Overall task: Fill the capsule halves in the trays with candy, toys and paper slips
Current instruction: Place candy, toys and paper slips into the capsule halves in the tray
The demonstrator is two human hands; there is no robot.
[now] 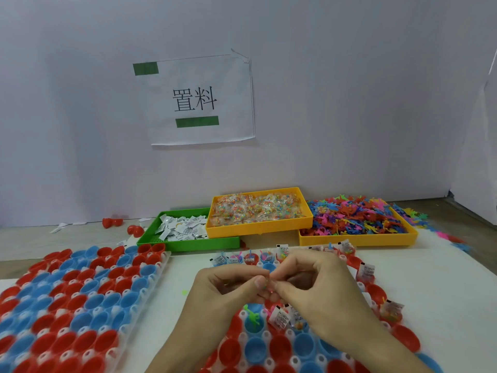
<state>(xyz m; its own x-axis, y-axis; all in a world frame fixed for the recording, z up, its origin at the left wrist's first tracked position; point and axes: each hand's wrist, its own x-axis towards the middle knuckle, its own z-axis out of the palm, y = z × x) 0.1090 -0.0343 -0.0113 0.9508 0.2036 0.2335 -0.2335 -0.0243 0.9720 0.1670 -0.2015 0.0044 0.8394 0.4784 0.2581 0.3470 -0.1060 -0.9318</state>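
A pale, almost white table (443, 286) fills the lower half of the frame, with a strip of brownish surface showing at its far edge on the left and the upper right. Behind it rises a plain grey-white wall (80, 103), and a paper sign (199, 100) with two black characters and two green bars is stuck to it in the upper middle of the frame. Along the foot of the wall sit three bins: a green bin (185, 243) of folded paper slips (183, 227), a yellow bin (258, 227) of clear-wrapped candy (255, 208) propped partly over it, and to the right a second yellow bin (357, 239) heaped with coloured plastic toys (355, 216), some spilled onto the table beyond it. A few loose red capsule halves (111, 222) lie by the wall at mid left. In the lower left a white tray (161, 267) holds rows of red and blue capsule halves (88, 305). A second tray (243, 314), lower centre, lies under the hands; its far rows and right edge already carry slips and candy, and a green toy (252, 317) lies in a blue half near its left side. The left hand (228, 289) and right hand (309, 278) meet above this tray, fingertips curled together and pinching a small candy packet (266, 285), mostly hidden between them.
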